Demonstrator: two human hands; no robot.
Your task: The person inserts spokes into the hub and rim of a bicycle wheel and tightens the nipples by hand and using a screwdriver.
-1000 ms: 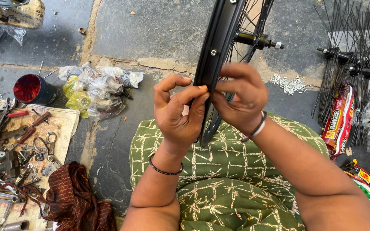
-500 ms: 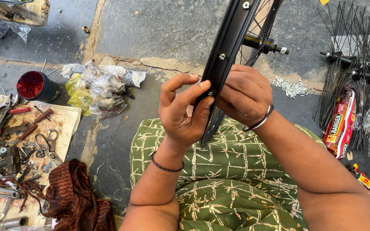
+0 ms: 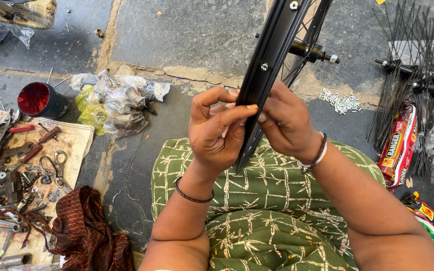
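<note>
The black wheel rim point(image 3: 269, 65) stands on edge, seen almost edge-on, so it reads as a long dark bar. Its length runs from the person's lap up and away to the top of the picture, leaning a little to the right as it goes. The lower end rests just above the green patterned cloth point(image 3: 277, 200) over the knees. Small silver studs dot the rim's outer face. Behind it thin spokes run in to a black hub point(image 3: 310, 51) whose axle sticks out to the right.

The left hand point(image 3: 214, 133) curls around the rim from the left, thumb laid across its face. The right hand point(image 3: 287, 123) presses on it from the right, fingers bent and closed against the edge. Both hands grasp the rim at the same spot, touching each other.

The floor is grey stone slabs point(image 3: 192, 35) with cracked joints. On the left a worn board point(image 3: 76, 140) holds pliers, scissors and loose metal bits, with a red tin point(image 3: 38, 99) and crumpled plastic bags point(image 3: 114, 103) beside it. On the right lie bundles of loose spokes point(image 3: 418, 55), a scatter of small silver nipples point(image 3: 341, 102) and bright wrapped packets point(image 3: 395, 145).
</note>
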